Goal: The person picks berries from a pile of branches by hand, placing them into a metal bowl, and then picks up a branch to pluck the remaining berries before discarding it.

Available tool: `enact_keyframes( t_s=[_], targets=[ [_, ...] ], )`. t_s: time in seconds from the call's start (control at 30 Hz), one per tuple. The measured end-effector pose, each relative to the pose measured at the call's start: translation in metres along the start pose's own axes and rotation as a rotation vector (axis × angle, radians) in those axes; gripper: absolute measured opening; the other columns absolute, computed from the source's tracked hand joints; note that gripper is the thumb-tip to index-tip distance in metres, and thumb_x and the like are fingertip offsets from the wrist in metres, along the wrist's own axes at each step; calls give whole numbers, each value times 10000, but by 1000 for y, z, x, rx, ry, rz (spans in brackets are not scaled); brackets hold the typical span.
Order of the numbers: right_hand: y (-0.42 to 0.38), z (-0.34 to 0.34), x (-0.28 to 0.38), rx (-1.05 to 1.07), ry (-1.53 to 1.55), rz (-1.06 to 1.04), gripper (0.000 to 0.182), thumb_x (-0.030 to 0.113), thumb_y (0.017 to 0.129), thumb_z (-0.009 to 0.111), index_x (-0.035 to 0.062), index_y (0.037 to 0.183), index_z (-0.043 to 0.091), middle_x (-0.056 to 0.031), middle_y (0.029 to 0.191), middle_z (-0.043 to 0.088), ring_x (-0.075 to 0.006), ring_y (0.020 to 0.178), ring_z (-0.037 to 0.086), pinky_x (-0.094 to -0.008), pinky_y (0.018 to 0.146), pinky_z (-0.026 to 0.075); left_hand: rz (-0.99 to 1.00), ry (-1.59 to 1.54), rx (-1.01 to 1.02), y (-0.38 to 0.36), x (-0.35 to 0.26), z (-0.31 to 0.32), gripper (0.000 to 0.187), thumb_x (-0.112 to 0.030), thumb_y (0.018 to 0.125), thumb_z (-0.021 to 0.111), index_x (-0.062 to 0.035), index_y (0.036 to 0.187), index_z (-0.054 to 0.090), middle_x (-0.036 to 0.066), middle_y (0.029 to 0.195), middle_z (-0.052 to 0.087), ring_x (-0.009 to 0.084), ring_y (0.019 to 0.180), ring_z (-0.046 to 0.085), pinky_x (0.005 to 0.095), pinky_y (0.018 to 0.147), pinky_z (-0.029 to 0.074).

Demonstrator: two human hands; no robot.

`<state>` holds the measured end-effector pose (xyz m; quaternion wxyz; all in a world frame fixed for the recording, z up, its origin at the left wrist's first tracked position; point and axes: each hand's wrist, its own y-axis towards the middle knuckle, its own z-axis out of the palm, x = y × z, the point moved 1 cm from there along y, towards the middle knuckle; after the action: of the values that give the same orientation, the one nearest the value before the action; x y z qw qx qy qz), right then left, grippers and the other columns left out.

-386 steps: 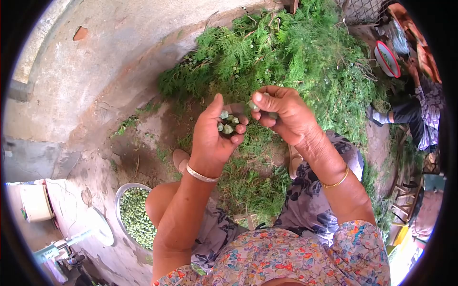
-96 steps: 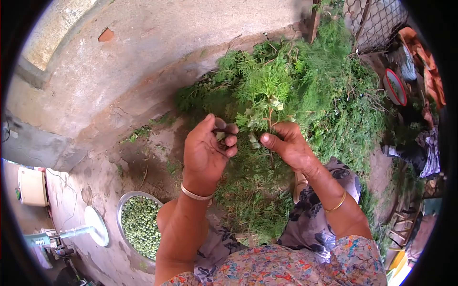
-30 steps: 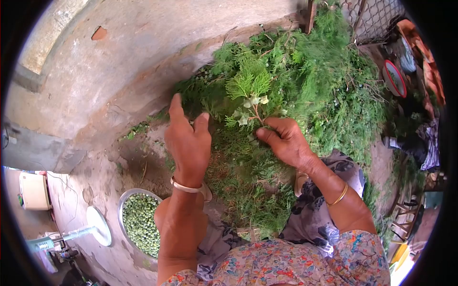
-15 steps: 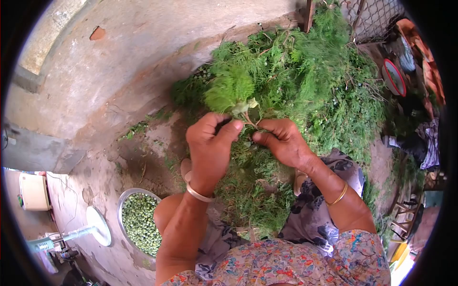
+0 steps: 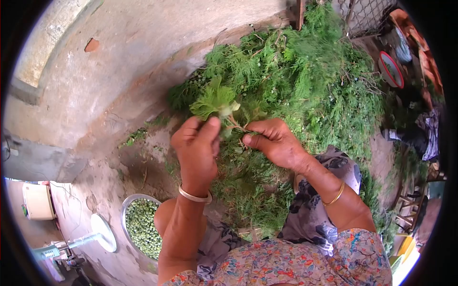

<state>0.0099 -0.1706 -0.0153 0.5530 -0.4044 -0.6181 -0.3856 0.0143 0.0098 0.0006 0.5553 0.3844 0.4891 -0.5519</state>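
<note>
My right hand pinches the bare brown stem of a conifer sprig between thumb and fingers. Feathery green foliage fans out at the sprig's far end, with pale green cones beside it, blurred by movement. My left hand is just left of the stem, its fingers curled and thumb raised against them; whatever it may hold is hidden. Beyond both hands lies a large heap of cut conifer branches. Near my left knee, a metal basin holds many small green cones.
A rough plastered wall rises at the far left. A pale fan lies low on the left, near a cream box. A red-rimmed bowl, dark cloth and a wooden stool are at the right.
My left hand has moved left and slightly down, away from the stem. The sprig has shifted left and tilted, while my right hand keeps its pinch on the stem.
</note>
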Motion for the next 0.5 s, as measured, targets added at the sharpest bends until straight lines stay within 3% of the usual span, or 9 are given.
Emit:
enact_keyframes(
  t_s=[0.07,0.13,0.17,0.2,0.3,0.4,0.5],
  targets=[
    [-2,-1,-3,-9,17,23,183,77,864,613,-19,724,544,5,626,455,-66,617,392,-259,552,341,42,71,-92,7,-4,-12,107,-121,872,601,-30,904,556,31,679,536,80,499,431,201,400,294],
    [-4,-5,-3,-85,12,-60,210,84,869,608,-16,705,522,6,597,392,-65,589,353,-271,521,318,-28,-341,-122,29,-10,-47,100,-105,863,596,-19,907,569,47,728,553,79,529,434,200,429,312],
    [-5,-7,-3,-123,8,-106,224,88,871,605,-15,695,511,6,583,361,-64,575,334,-277,506,307,-141,-491,3,35,-9,-60,113,-135,875,577,-27,906,579,64,777,570,102,556,442,204,456,331],
    [-5,-10,-3,-123,6,-111,224,88,871,605,-15,695,511,6,583,361,-64,575,334,-277,506,307,-136,-491,5,33,-10,-56,113,-135,875,577,-27,906,579,64,777,570,102,556,442,204,456,331],
    [-8,-13,-3,-57,-35,-74,216,96,872,607,-17,704,532,8,570,376,-61,568,335,-275,499,304,-415,-602,74,18,-5,-29,205,-248,910,543,-58,855,595,79,788,597,151,571,498,226,441,358],
    [-11,-11,-1,-15,-56,-55,215,101,870,616,-19,707,544,10,568,390,-56,571,339,-272,500,306,-439,-524,88,11,6,-16,226,-281,894,584,-60,851,605,80,746,597,161,574,535,243,413,374],
    [-13,-10,3,-7,-34,-47,224,103,867,625,-19,698,544,14,562,388,-54,567,338,-272,495,304,-382,-413,241,8,13,-12,221,-264,874,624,-48,843,592,75,721,601,151,552,548,245,398,383]
  ],
)
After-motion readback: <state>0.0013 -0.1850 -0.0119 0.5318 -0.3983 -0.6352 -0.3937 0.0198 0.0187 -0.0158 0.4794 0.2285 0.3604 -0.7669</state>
